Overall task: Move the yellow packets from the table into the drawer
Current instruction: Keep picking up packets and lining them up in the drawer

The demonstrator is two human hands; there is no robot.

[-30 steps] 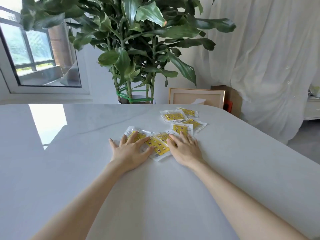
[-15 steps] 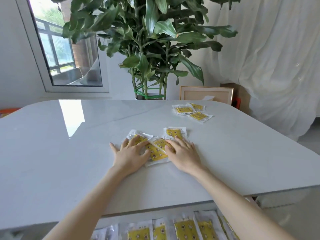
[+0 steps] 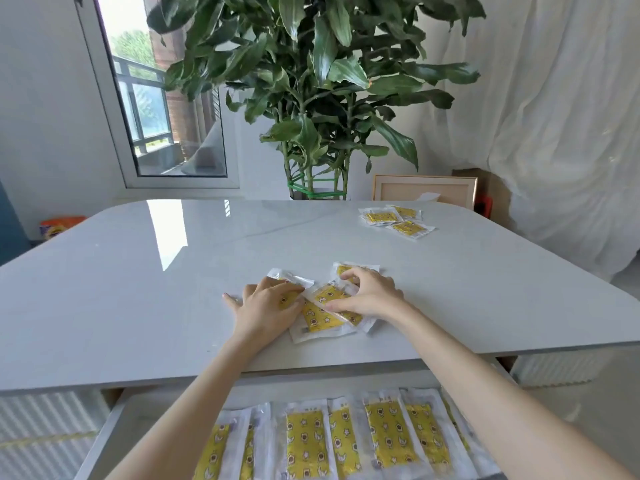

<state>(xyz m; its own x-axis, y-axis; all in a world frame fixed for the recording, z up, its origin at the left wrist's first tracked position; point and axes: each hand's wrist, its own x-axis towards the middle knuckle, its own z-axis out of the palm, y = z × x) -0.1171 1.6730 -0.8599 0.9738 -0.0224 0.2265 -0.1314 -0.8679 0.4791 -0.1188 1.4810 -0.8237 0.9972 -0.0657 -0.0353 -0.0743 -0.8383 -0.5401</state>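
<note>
Several yellow packets in clear wrappers (image 3: 320,315) lie bunched near the front of the white table (image 3: 138,289). My left hand (image 3: 265,306) presses flat on the left side of the bunch. My right hand (image 3: 369,294) curls over the right side, thumb and fingers pinching the packets. Three more yellow packets (image 3: 396,221) lie at the table's far right. Below the front edge the open drawer (image 3: 107,431) holds a row of several yellow packets (image 3: 346,441).
A large potted plant (image 3: 311,98) stands behind the table, with a wooden frame (image 3: 424,190) beside it. A window (image 3: 162,116) is at the back left and a white curtain (image 3: 554,133) hangs on the right.
Both hands have dragged the bunch of packets toward the table's front edge. The right hand's fingers have curled onto them. The view has tilted down and the open drawer now shows.
</note>
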